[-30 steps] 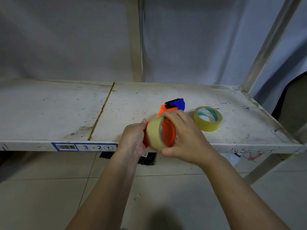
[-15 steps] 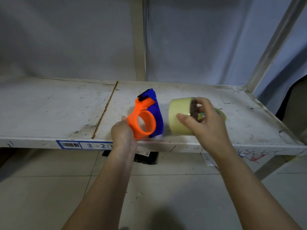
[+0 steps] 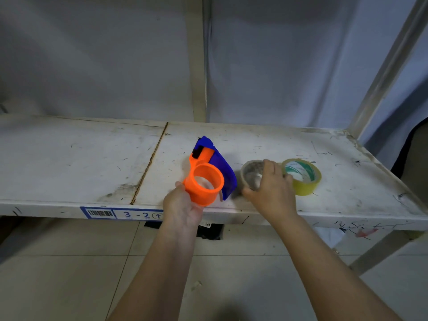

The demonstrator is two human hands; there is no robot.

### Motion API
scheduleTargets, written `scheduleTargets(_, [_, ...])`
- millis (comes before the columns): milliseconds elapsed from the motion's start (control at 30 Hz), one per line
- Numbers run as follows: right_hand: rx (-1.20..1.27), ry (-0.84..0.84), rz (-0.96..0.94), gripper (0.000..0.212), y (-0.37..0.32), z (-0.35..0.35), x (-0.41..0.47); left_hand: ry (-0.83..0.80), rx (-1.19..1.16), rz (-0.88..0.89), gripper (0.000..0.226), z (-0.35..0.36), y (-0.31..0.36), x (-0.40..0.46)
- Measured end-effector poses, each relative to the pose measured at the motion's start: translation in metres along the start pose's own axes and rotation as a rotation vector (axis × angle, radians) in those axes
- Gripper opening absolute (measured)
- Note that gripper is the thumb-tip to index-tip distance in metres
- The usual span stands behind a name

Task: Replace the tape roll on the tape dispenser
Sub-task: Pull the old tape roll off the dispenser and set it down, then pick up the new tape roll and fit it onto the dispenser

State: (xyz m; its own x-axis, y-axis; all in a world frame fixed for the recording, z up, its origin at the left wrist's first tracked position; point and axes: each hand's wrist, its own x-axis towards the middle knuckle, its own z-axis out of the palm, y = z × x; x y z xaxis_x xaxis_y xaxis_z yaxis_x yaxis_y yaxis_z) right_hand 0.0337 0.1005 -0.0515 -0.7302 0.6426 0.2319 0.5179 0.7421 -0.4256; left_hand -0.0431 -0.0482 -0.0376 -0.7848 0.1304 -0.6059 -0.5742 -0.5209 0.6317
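The left hand [image 3: 183, 208] holds the orange tape dispenser [image 3: 205, 179] by its ring. The right hand's [image 3: 273, 188] fingers [image 3: 269, 166] wrap the pale tape roll [image 3: 251, 173], beside a yellow roll [image 3: 302, 176].

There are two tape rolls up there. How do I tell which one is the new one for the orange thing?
Find the white shelf and go to its right end. Two rolls sit side by side there, right of the orange dispenser. The new roll is the far-right one that no hand touches: shiny yellow with green print inside, while the pale roll is under the right hand.
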Motion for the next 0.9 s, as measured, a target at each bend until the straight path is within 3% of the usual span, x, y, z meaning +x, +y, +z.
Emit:
scheduleTargets(200, [-0.044,0.015,-0.079,0.067,0.005,0.015,0.008,0.086,0.05,0.003,0.031,0.007,-0.004,-0.002])
scheduleTargets(267, [0.022,0.016,-0.106,0.065,0.008,0.011,0.008,0.095,0.186,0.071,0.033,0.009,-0.003,-0.005])
scheduleTargets(367, [0.058,0.155,-0.104,0.042,0.018,-0.006,0.011,0.149,0.429,0.242,0.042,0.012,-0.007,-0.006])
scheduleTargets(467, [0.076,0.309,0.066,0.035,0.04,-0.027,0.016,0.21,0.661,0.412,0.048,0.01,-0.013,-0.007])
scheduleTargets(567, [-0.09,0.215,0.203,0.036,0.067,-0.041,0.018,0.211,0.79,0.5,0.049,0.008,-0.016,-0.009])
scheduleTargets(700, [-0.15,-0.016,0.121,0.037,0.094,-0.037,0.018,0.203,0.839,0.571,0.049,0.007,-0.016,-0.014])
scheduleTargets(800, [-0.157,-0.02,0.039,0.025,0.103,-0.028,0.018,0.209,0.868,0.756,0.045,0.008,-0.015,-0.021])
scheduleTargets(900, [-0.001,0.065,0.089,0.023,0.106,-0.027,0.019,0.144,0.877,0.978,0.034,0.012,-0.017,-0.035])
